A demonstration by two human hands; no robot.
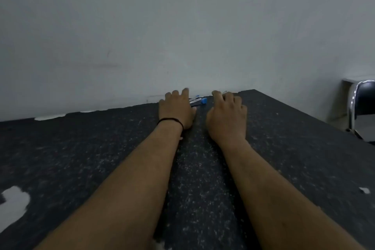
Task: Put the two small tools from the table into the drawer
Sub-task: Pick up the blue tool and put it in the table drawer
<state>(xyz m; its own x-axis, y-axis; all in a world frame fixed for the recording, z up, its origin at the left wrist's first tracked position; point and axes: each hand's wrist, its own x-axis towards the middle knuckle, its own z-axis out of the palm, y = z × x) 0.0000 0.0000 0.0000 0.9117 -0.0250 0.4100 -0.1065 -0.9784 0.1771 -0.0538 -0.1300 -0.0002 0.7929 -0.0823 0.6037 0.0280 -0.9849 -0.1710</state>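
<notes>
Left hand [176, 110]: fingers spread over blue-tipped tool [198, 101], frame centre.
Right hand [227, 115]: curled; grip hidden, cannot tell.
Risk: tool could slide off table [81, 148] far edge.

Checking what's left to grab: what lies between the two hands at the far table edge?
In the head view, a blue-ended tool lies between left hand and right hand, touching the left.

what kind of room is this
Probably a plain workroom or office, though little shows. A dark speckled table stands against a bare pale wall, and a black chair with a chrome frame sits at the right edge.
</notes>
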